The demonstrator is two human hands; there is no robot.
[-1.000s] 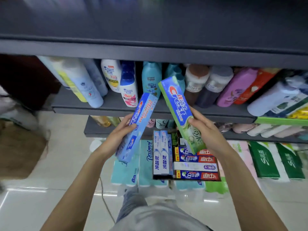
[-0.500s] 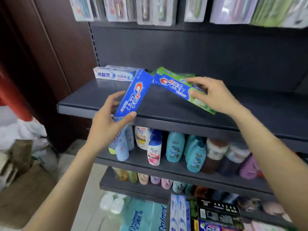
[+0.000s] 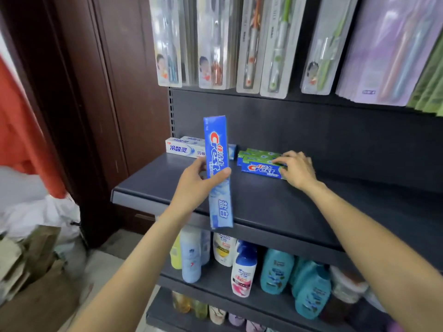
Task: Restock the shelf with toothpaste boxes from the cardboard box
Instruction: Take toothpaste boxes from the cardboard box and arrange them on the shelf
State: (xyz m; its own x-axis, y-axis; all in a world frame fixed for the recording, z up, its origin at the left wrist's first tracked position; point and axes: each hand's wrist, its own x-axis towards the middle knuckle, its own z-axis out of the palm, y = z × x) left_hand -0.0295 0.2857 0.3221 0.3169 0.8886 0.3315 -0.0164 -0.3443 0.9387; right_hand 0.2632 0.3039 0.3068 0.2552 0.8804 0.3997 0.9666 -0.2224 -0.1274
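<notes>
Since half a second ago the green Crest box [image 3: 262, 169] has come down flat onto the dark shelf [image 3: 275, 207], and the blue Crest box [image 3: 217, 171] has swung upright.

The right hand [image 3: 296, 170] rests with fingers curled on the green box's right end, which lies against a small stack of green boxes [image 3: 260, 155] just behind it. The left hand [image 3: 195, 188] grips the blue box at mid-length, thumb across its front, held over the shelf's front edge. Beyond its fingertips lie white toothpaste boxes [image 3: 185, 147]; toothbrush packs [image 3: 249, 41] hang above, shampoo bottles [image 3: 243, 269] stand below.
</notes>
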